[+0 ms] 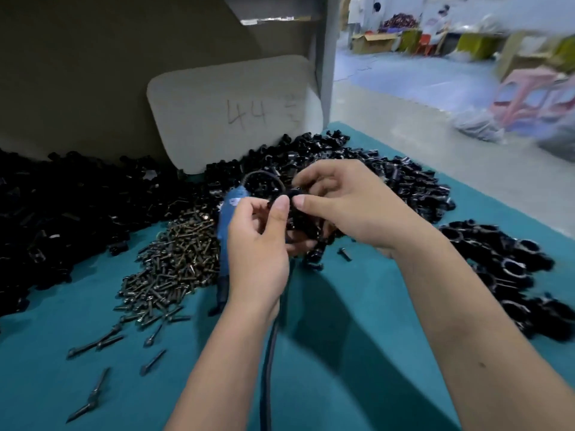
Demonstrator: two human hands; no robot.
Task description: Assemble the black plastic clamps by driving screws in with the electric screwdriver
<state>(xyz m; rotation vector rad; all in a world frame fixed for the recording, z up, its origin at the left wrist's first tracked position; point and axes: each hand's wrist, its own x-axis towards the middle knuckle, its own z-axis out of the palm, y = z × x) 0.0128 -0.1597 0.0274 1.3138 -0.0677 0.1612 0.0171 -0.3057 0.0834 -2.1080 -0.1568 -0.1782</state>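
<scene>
At far left we see a heap of loose black clamp parts (62, 213), then a pile of screws (177, 262) on the teal table cover (326, 353). The blue electric screwdriver (224, 231) lies just behind our left hand (258, 250), whose thumb and fingers pinch a black clamp (292, 213) held above the table. Our right hand (351, 203) curls round the same clamp. Further right lies a row of assembled clamps (504, 269).

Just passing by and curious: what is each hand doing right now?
Left hand: pinches a black clamp.
Right hand: fingers curled round the same black clamp.
</scene>
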